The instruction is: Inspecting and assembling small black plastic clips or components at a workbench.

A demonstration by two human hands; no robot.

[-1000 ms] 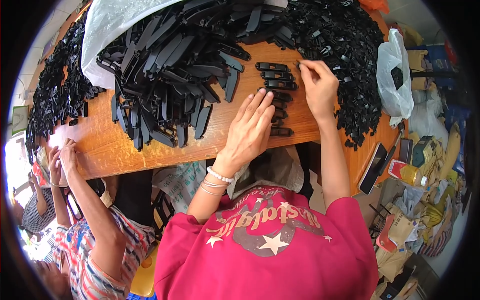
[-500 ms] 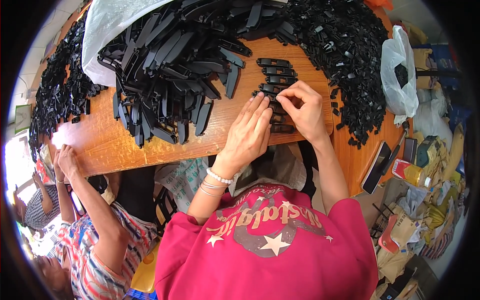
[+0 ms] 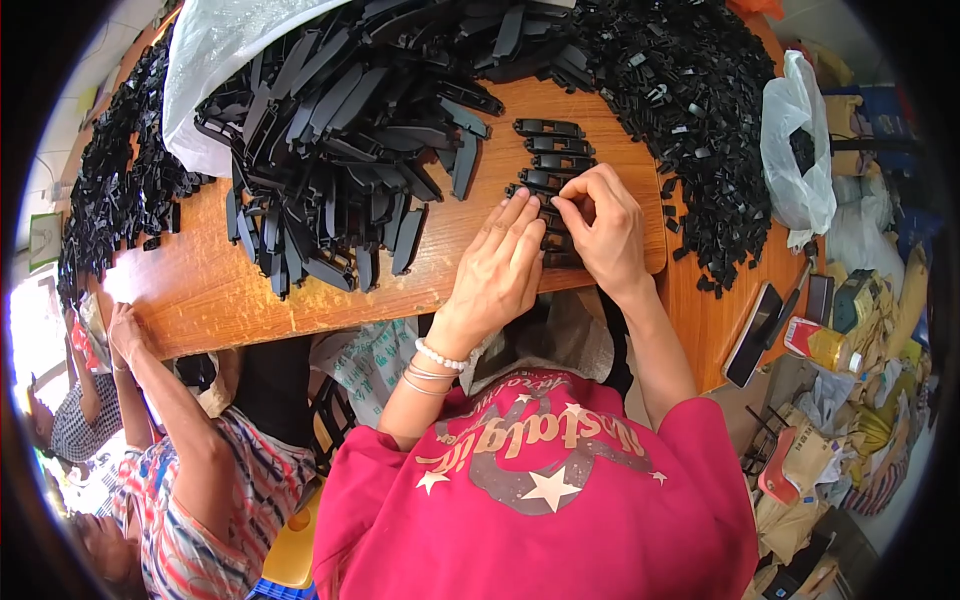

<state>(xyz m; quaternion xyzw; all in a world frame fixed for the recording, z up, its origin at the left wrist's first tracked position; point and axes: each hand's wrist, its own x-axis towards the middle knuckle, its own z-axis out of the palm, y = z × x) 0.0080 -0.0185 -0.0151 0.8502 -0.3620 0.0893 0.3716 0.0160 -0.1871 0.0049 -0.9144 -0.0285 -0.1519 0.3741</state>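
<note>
Lying in a row on the table (image 3: 235, 285), the slotted black parts (image 3: 560, 162) were touched along their left side by the left hand (image 3: 497, 265), fingers extended. The right hand's (image 3: 606, 228) thumb and forefinger met over the row; whether they pinched anything could not be told. Long black pieces (image 3: 330, 130) lay heaped leftward.

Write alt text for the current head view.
A person's left hand rests on a row of black parts on a wooden table, while the curled right hand is at the row's right side. A heap of long black pieces lies to the left, a pile of small black bits to the right.
</note>
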